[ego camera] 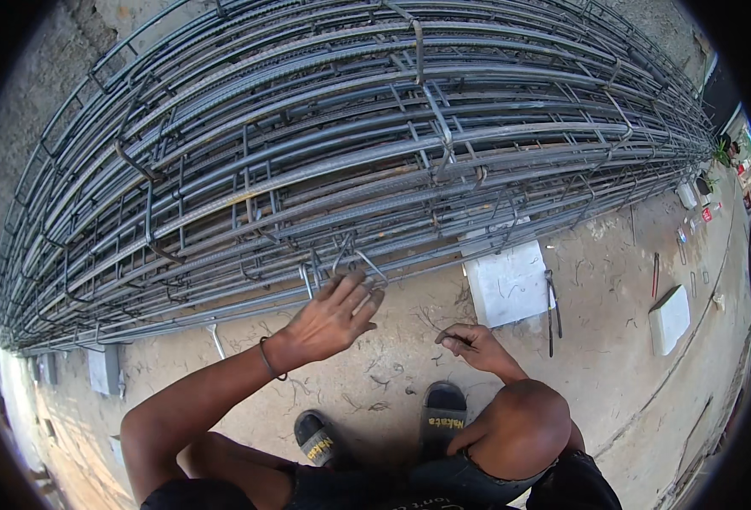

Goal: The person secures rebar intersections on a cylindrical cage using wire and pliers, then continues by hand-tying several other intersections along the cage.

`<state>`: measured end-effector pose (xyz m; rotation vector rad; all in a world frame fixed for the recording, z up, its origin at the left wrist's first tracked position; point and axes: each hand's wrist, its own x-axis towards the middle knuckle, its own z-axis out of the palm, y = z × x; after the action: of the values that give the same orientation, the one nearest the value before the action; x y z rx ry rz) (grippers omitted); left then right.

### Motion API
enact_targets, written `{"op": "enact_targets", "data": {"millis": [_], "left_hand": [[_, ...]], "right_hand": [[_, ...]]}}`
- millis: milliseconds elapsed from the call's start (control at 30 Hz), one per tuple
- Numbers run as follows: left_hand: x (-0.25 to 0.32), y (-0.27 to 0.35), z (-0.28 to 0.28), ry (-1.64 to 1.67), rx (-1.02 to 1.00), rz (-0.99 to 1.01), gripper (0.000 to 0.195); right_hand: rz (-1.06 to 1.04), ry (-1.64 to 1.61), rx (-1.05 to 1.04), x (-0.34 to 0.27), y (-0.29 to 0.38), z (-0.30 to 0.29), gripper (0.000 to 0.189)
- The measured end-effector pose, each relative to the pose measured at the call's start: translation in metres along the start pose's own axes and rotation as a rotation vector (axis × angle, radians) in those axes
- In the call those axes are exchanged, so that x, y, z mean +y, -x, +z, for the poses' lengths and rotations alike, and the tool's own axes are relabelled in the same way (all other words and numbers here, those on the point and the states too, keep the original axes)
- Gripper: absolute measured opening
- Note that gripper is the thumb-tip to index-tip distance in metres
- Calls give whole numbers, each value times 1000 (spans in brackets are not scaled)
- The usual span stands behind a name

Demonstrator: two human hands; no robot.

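Long steel rebar cages [350, 159] lie stacked across the view, their bars joined by bent stirrups. My left hand [334, 315] reaches to the near lower edge of the stack, its fingers spread beside a few bent steel stirrups [369, 264]; whether the fingertips touch or grip one cannot be told. My right hand [471, 344] is above the concrete floor in front of my right knee, thumb and fingers closed on thin tie wires [432, 319] that fan out to its left.
A white block [509, 280] lies under the cages' near edge, with long-handled pincers [550, 312] beside it. Farther right are another white block [670, 319] and a red-handled tool [656, 274]. A wrench-like metal tool [217, 338] lies left. Wire scraps litter the concrete around my sandals [444, 414].
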<state>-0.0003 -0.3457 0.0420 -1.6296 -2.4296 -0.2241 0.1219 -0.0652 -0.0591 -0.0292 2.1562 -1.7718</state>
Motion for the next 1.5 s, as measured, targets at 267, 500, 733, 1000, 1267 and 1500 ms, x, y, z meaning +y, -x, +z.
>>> {"op": "enact_targets", "data": {"millis": [267,500,733,1000,1267,1500], "left_hand": [[-57,49,-6,194,-127,-562,98],[-54,29,3,257,0,-547,99],[-59,47,7,178,86,-411,98],[-71,63,-27,219,-110,-469,89],[-73,82,-38,193,-136,-507,81],[-76,92,-40,227,40,-536,68]], "right_hand": [[-139,178,254,-43,-39,25,25],[-492,721,440,-87,-98,36,31],[-553,872,573,-95,-109,63,29],[-623,975,691,-83,-102,46,20],[-743,956,575,-85,-104,74,12],[-557,871,676,-75,-97,31,16]]}}
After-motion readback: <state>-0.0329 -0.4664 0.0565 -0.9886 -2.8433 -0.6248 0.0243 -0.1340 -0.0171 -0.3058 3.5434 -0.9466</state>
